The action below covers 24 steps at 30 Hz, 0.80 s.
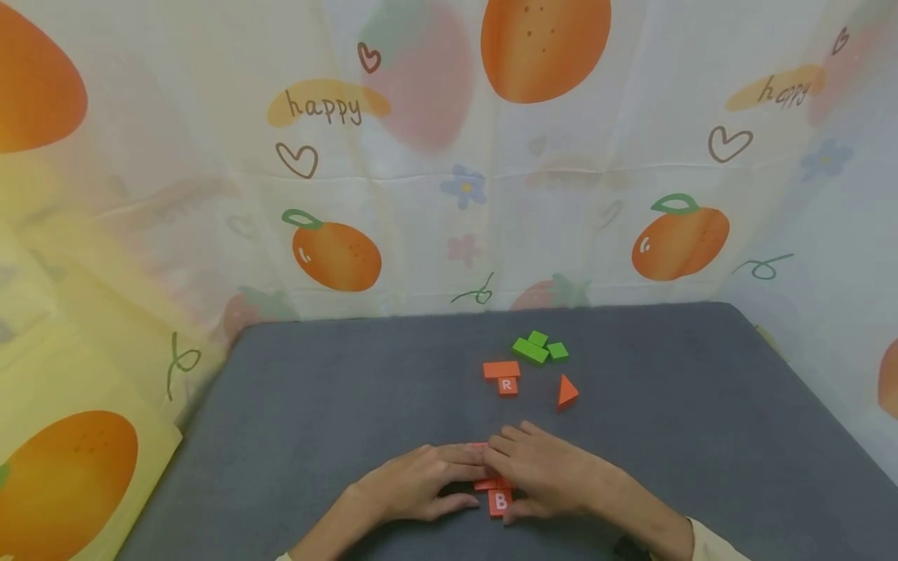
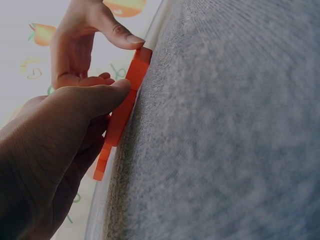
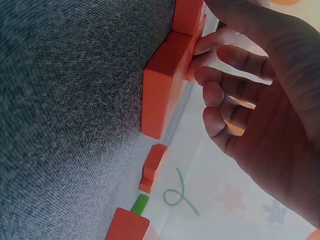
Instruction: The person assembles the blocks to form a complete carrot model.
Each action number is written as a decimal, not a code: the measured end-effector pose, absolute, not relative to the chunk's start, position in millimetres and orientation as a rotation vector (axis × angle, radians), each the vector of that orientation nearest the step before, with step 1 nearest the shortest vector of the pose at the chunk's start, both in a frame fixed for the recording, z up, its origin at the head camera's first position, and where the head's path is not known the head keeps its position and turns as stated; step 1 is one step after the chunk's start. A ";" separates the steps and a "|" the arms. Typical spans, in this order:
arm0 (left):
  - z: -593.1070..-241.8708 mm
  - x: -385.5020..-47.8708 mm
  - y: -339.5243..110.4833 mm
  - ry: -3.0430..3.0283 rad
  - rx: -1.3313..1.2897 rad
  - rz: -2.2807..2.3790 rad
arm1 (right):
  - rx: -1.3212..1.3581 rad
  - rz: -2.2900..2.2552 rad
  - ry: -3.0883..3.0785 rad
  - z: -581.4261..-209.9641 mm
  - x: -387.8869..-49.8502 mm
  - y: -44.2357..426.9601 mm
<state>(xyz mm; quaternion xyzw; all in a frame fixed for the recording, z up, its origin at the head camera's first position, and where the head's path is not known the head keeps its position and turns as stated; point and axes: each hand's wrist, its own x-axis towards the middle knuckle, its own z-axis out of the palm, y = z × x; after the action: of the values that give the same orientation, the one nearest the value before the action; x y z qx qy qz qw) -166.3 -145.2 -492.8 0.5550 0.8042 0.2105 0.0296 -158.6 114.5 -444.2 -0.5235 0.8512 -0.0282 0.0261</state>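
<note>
Nearest, on the desk (image 1: pixel 295 436), we get the orange B block (image 1: pixel 500 504); the right hand (image 1: pixel 543 474), fingers loosely bent, has its thumb at the block's right side. Left hand (image 1: pixel 421 485): fingers extended over orange blocks (image 1: pixel 486 485) just beyond. We'd call it aligning; next needs light, even pressure. Farther: R block (image 1: pixel 507 386), orange triangle (image 1: pixel 567 393) right, green blocks (image 1: pixel 529 351).
</note>
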 end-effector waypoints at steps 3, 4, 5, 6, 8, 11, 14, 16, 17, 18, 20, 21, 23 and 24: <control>-492.6 -166.5 -145.8 2.477 1.708 0.654 | -1.631 -0.083 2.636 -443.8 -159.0 113.2; -492.5 -166.5 -146.0 2.476 1.707 0.656 | -1.637 -0.082 2.638 -443.6 -159.1 112.7; -492.4 -166.5 -146.0 2.474 1.708 0.657 | -1.639 -0.082 2.638 -443.5 -159.4 112.4; -492.5 -166.6 -146.1 2.474 1.711 0.658 | -1.641 -0.080 2.637 -443.4 -159.7 112.1; -492.5 -166.6 -145.7 2.476 1.718 0.656 | -1.638 -0.081 2.637 -443.4 -160.0 112.0; -492.7 -166.6 -145.1 2.472 1.722 0.653 | -1.645 -0.097 2.638 -444.3 -160.3 112.9; -492.3 -166.6 -145.0 2.466 1.721 0.646 | -1.643 -0.114 2.640 -445.0 -160.2 113.4; -491.9 -166.5 -145.2 2.462 1.719 0.641 | -1.637 -0.115 2.638 -444.8 -160.2 113.0; -491.7 -166.4 -145.3 2.461 1.720 0.640 | -1.629 -0.111 2.636 -444.5 -160.1 112.7; -491.6 -166.4 -145.4 2.460 1.718 0.641 | -1.620 -0.113 2.632 -444.2 -160.1 112.5; -491.7 -166.5 -145.4 2.460 1.720 0.640 | -1.607 -0.107 2.627 -443.7 -160.3 112.1; -491.9 -166.5 -145.3 2.460 1.720 0.639 | -1.599 -0.108 2.623 -443.4 -160.3 111.9; -492.5 -166.4 -145.4 2.457 1.720 0.636 | -1.583 -0.109 2.615 -443.1 -160.5 111.7; -492.8 -166.2 -145.4 2.455 1.717 0.634 | -1.577 -0.109 2.610 -443.0 -160.9 111.8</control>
<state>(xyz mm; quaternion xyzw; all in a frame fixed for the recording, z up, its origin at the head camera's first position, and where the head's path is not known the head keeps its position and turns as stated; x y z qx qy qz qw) -166.2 -145.4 -492.8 0.5603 0.8010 0.2070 0.0396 -160.9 111.8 -443.0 -0.5162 0.8545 -0.0358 0.0451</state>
